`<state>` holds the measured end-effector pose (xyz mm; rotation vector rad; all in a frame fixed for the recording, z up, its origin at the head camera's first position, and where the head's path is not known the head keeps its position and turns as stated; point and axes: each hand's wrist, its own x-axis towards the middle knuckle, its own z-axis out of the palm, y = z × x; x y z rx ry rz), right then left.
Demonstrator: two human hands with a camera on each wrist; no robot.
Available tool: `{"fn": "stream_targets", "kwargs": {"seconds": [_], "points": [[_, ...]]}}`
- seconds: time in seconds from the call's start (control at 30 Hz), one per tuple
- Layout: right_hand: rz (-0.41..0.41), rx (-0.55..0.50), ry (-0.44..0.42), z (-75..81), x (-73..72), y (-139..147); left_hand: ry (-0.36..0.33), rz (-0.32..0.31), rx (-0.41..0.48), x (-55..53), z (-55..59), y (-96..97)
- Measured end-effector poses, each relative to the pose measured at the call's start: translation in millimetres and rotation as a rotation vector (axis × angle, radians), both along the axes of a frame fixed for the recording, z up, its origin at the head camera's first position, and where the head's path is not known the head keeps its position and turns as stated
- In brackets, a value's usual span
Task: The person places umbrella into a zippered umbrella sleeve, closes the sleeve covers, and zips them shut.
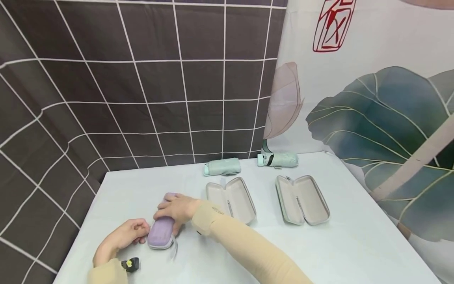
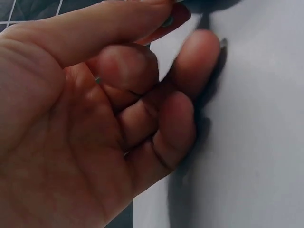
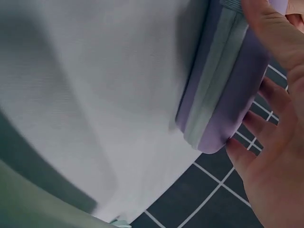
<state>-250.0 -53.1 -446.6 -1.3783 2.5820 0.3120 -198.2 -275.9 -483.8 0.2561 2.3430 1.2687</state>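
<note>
Bright head view, dim wrist views, shadows

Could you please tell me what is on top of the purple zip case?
The right hand lies across the purple zip case and grips it. Nothing else shows on the uncovered near end of its top; the part beneath the hand is covered and cannot be seen.

The widest lane for hands over the white tabletop [image 1: 369, 240] lies on the right, between the right open case [image 1: 313, 201] and the table edge. A narrower gap runs between that case and the left open case [image 1: 244, 201]. Behind them, two green bundles [image 1: 222, 167] block the far edge. The right sleeve [image 1: 259, 250] bars the near middle, reaching across to the purple case [image 1: 160, 233].
</note>
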Motion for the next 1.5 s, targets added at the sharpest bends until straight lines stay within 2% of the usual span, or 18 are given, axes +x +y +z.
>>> {"fn": "stream_targets", "kwargs": {"seconds": [0.37,0.63,0.97,1.3,1.5], "points": [[-0.002,-0.046,0.062,-2.1,-2.8,2.6,-0.009,0.018,-0.039,-1.6,4.7,1.9],[-0.09,-0.041,0.099,-0.4,6.6,-2.6,-0.027,0.025,-0.032,3.3,6.2,-1.5],[-0.179,-0.036,0.125,-4.7,17.3,-13.2,-0.033,0.12,-0.152,15.6,13.3,-3.0],[-0.281,-0.064,0.173,-6.0,21.4,-17.3,-0.003,0.197,-0.169,11.5,11.7,-8.4],[-0.38,-0.071,0.196,-13.2,24.6,-21.6,0.056,0.223,-0.23,8.9,9.0,-7.7]]}}
